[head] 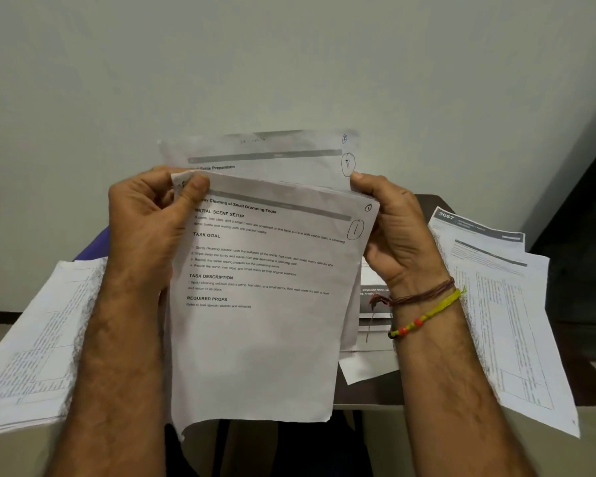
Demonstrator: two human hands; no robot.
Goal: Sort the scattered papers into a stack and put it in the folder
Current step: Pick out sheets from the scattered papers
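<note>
I hold printed sheets upright in front of me, above the table. The front sheet (262, 304) carries black headings and a hand-drawn circled "1" at its top right. Behind it a second sheet (276, 156) sticks up higher, also with a circled mark. My left hand (148, 215) pinches the top left corner of the front sheet, thumb on its face. My right hand (393, 228) grips the right edge of the sheets. A purple folder (93, 246) peeks out behind my left wrist, mostly hidden.
A pile of table-printed papers (31, 342) lies at the left of the dark table (369, 390). More sheets (506, 315) overhang its right side. A few papers (372, 335) lie in the middle behind my right wrist. A pale wall stands close behind.
</note>
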